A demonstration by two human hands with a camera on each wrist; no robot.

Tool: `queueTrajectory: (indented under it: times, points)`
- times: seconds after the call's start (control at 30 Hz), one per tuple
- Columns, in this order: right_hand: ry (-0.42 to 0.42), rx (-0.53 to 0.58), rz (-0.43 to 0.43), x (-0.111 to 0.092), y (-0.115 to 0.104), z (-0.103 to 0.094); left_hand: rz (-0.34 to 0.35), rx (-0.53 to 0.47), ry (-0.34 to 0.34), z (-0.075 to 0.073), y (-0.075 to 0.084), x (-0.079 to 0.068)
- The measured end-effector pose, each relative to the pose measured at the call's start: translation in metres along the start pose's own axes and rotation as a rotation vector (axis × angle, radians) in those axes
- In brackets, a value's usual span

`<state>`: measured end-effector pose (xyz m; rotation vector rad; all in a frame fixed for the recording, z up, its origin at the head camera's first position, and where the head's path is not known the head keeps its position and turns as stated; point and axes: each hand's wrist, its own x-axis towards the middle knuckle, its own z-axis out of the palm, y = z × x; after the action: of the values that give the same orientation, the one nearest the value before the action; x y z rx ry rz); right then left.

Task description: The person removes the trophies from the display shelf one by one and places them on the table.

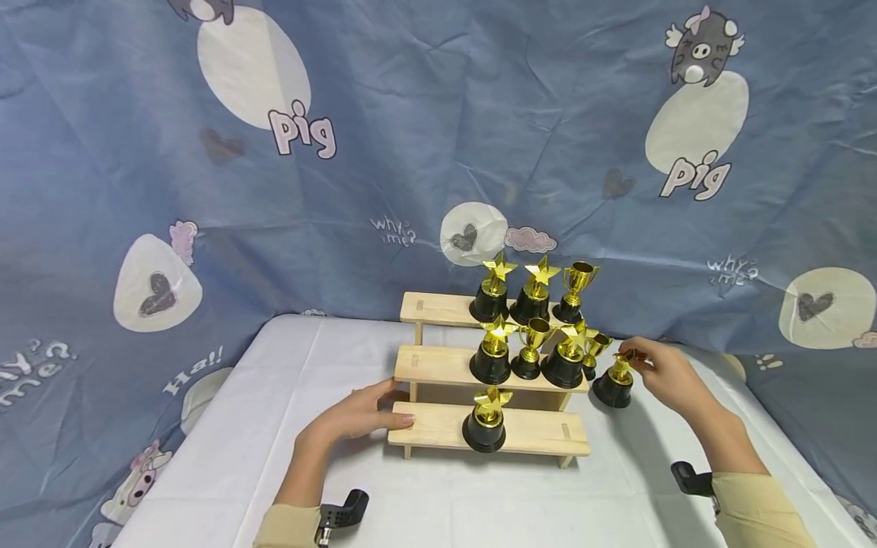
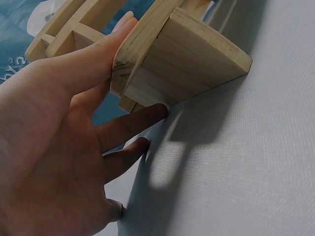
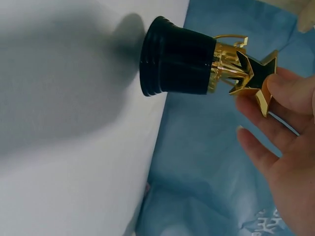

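A three-step wooden display stand [image 1: 438, 364] stands on the white table. My left hand [image 1: 356, 413] grips its left end, thumb on the lowest step [image 2: 162, 59] and the other fingers at its side, near the cloth. Off the stand's right side, my right hand [image 1: 654, 369] pinches the gold star of a star trophy [image 3: 179, 56] between thumb and fingers. That trophy is upright, its black base at or just over the table; I cannot tell whether it touches. One star trophy [image 1: 485, 426] sits on the lowest step.
The middle step carries star trophies [image 1: 491, 358] and a cup trophy [image 1: 527, 358]. On the top step stand two star trophies [image 1: 530, 301] and a cup trophy [image 1: 575, 285]. Another cup trophy [image 1: 594, 352] is partly hidden beside the middle step. A blue printed cloth [image 1: 377, 152] hangs behind.
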<state>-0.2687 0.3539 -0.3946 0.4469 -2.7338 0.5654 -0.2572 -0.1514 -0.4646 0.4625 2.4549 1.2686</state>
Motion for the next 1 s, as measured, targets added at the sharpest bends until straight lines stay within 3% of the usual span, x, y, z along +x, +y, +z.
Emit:
queueTrajectory:
  times: [0.2, 0.8, 1.0]
  points:
    - [0.012, -0.025, -0.012, 0.010, 0.007, 0.000, 0.006, -0.007, 0.002, 0.000, -0.001, -0.001]
    - [-0.062, -0.058, 0.107, 0.029, 0.028, -0.003, -0.021, -0.003, 0.014, 0.001, 0.001, 0.000]
    - [-0.074, -0.085, 0.107, 0.033, 0.035, -0.002, -0.026, -0.004, 0.015, 0.003, 0.000, 0.000]
